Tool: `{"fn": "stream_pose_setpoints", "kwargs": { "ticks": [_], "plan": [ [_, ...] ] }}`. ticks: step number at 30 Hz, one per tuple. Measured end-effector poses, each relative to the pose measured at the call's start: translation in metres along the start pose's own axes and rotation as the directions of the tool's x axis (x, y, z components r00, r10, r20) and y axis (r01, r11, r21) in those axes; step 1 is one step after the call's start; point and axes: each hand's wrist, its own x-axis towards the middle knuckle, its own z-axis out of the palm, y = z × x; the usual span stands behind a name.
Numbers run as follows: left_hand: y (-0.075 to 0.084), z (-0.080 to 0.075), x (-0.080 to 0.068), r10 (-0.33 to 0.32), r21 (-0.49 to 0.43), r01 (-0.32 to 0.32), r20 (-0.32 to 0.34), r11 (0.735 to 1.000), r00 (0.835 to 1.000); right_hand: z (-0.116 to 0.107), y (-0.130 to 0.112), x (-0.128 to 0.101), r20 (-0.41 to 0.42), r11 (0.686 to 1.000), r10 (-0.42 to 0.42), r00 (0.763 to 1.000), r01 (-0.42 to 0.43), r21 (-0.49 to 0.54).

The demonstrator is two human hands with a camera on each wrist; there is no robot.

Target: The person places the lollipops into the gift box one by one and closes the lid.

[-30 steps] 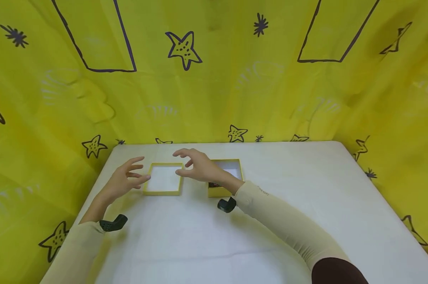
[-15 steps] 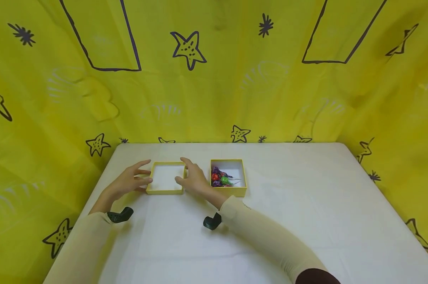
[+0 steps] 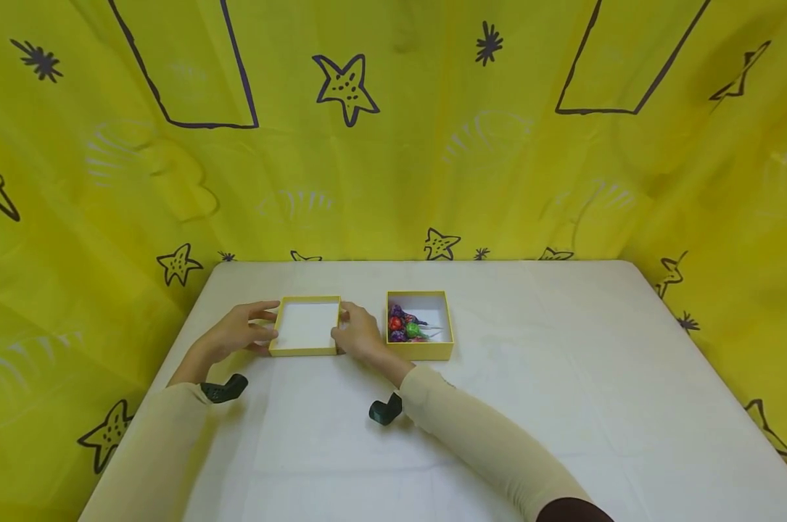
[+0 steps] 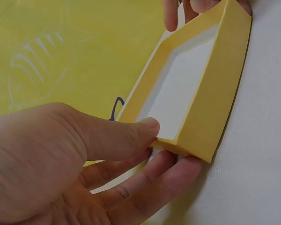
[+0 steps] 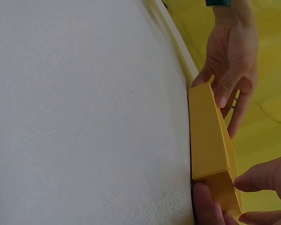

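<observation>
A shallow yellow box lid (image 3: pixel 304 352) with a white inside lies open side up on the white table. My left hand (image 3: pixel 231 333) grips its left wall. In the left wrist view the thumb rests over the rim of the lid (image 4: pixel 215 89), fingers against the outside. My right hand (image 3: pixel 360 335) holds the opposite wall. The right wrist view has its fingers low on the outside of the lid (image 5: pixel 208 131) and the thumb at the rim. Just right of that hand stands a deeper yellow box (image 3: pixel 426 351) with several wrapped lollipops (image 3: pixel 402 326) in its left part.
The white table (image 3: pixel 497 406) ends at a yellow curtain (image 3: pixel 393 181) with drawn stars, which rises behind it and along both sides. A dark wrist mount (image 3: pixel 225 389) sits on the left wrist, another dark mount (image 3: pixel 385 409) on the right.
My right hand has come down from above the gap between the lid and the box to the lid's right wall. My left hand has moved in to the left wall. The lollipops came into view.
</observation>
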Motion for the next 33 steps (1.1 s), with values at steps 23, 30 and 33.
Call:
{"fn": "stream_pose_setpoints", "kwargs": {
  "ticks": [23, 30, 33],
  "plan": [
    [0.003, 0.001, 0.005, -0.045, 0.011, 0.045, -0.008, 0.999, 0.999, -0.005, -0.001, 0.001, 0.019, 0.998, 0.019, 1.000, -0.020, 0.057],
    [0.011, 0.001, -0.001, -0.022, 0.001, 0.022, -0.044, 1.000, 0.999, -0.006, -0.008, 0.001, 0.001, 0.982, 0.055, 0.998, -0.054, 0.182],
    [0.020, 0.002, -0.005, 0.031, -0.008, -0.032, -0.068, 0.999, 0.997, -0.012, -0.013, 0.000, -0.036, 0.982, 0.023, 0.999, -0.016, 0.190]
  ]
}}
